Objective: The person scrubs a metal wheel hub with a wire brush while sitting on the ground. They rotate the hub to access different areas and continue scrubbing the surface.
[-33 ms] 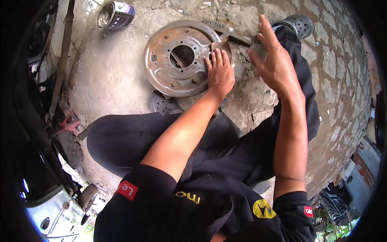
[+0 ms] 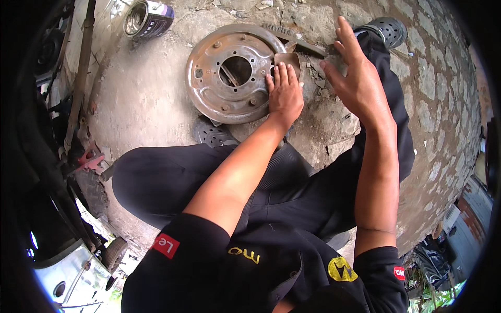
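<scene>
A round, rusty metal brake backing plate (image 2: 206, 99) lies on the ground before me, with a large hole in its middle and smaller holes and studs around it. On its right side rests a brown piece of sandpaper (image 2: 288, 60). My left hand (image 2: 287, 100) lies with its fingers stretched out over the sandpaper's lower edge and the plate's rim. Raised to the right of the plate, my right hand (image 2: 360, 86) is open, fingers apart, holding nothing. A wire brush (image 2: 308, 48) lies on the ground just behind the plate, partly hidden by it.
An open paint can (image 2: 148, 20) stands at the far left. My shoes, one at the plate's near edge (image 2: 211, 134) and one at the far right (image 2: 389, 32), flank the plate. A red metal stand (image 2: 90, 158) and vehicle parts line the left side. Stone paving (image 2: 425, 88) covers the right.
</scene>
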Demonstrator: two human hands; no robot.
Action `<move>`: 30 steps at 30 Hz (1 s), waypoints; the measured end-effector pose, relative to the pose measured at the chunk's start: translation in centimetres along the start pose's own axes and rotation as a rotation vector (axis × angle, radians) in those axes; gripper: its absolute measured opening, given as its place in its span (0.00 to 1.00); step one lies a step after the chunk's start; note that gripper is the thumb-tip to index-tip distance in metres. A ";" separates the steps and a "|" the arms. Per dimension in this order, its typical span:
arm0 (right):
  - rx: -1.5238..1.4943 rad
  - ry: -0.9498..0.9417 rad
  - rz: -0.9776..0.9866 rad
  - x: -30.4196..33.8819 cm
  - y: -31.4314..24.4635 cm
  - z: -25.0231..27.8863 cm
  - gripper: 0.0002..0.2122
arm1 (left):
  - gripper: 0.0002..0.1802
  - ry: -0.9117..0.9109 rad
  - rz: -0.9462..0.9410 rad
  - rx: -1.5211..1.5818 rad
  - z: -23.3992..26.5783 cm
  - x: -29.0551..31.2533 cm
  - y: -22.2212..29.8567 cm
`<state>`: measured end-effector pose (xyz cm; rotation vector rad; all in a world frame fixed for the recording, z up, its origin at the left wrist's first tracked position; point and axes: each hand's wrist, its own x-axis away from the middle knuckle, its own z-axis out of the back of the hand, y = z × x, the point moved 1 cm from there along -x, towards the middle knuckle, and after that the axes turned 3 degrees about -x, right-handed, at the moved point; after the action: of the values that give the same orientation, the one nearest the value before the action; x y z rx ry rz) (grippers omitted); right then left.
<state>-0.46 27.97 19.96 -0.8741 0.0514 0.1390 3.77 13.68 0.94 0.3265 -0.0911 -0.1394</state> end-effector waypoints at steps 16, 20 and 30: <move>0.032 -0.132 -0.260 0.1 6.1 -2.4 0.37 | 0.33 -0.322 -0.129 -0.050 2.2 1.2 -2.8; -0.339 -0.064 -0.786 3.6 11.6 -8.7 0.29 | 0.33 -0.239 0.018 0.004 1.4 -1.3 -1.7; -0.622 0.001 -0.910 5.8 12.4 -14.3 0.26 | 0.33 -0.400 -0.128 -0.075 3.2 0.2 -2.7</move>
<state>3.67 25.43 0.74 -1.4353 -0.4079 -0.7341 3.26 10.13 3.10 0.2261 -0.4598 -0.3337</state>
